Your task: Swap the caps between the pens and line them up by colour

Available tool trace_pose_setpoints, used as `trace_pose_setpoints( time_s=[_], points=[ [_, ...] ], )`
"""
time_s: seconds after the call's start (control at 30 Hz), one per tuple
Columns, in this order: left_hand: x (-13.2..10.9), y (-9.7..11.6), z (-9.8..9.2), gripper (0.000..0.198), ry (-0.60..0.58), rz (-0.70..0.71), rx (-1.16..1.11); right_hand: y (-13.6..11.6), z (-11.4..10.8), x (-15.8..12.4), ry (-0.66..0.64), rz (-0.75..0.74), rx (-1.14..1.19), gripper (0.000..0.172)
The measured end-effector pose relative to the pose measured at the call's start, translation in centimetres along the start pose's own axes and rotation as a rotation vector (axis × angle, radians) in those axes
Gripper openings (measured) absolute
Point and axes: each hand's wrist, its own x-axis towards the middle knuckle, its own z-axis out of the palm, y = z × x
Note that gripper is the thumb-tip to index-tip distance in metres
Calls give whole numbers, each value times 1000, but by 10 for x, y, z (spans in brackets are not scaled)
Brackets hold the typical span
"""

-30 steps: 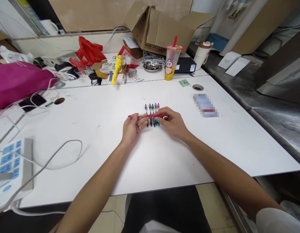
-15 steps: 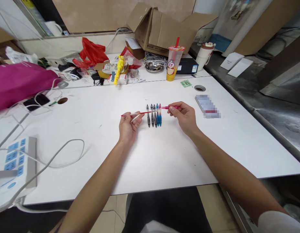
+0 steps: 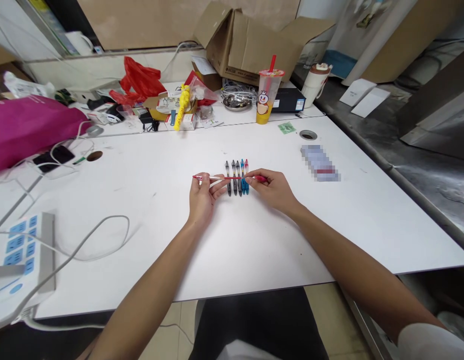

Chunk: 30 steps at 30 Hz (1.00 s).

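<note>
My left hand [image 3: 203, 197] pinches the thin red and clear end of a pen refill [image 3: 217, 178], which it holds level above the white table [image 3: 254, 240]. My right hand [image 3: 274, 189] pinches the pink pen barrel [image 3: 259, 178], and the refill's other end meets it. Both fingertips are closed on these parts. Just behind and under them lies a row of several pens [image 3: 235, 167] side by side, black, blue and pink, pointing away from me.
A blurred flat packet [image 3: 320, 162] lies to the right near a cable hole [image 3: 307, 134]. A drink cup with a red straw [image 3: 265, 97], a cardboard box [image 3: 250, 45] and clutter stand at the back. On the left are a pink bag [image 3: 25, 127], a power strip [image 3: 20, 250] and a cable [image 3: 100, 240].
The pen was pulled apart, my right hand drawing the pink barrel off to the right. Now that hand has come back left and the barrel meets the refill again.
</note>
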Motion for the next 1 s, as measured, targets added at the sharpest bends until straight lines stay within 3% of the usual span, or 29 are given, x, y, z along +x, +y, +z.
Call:
trace_pose_setpoints(
  time_s=[0.37,1.0],
  points=[
    [6,4,-5,18,52,27,-51,1,-3,3,89,42,-10,32],
    [6,10,-4,12,145,6,-130,10,-12,8,123,-38,19,35]
  ],
)
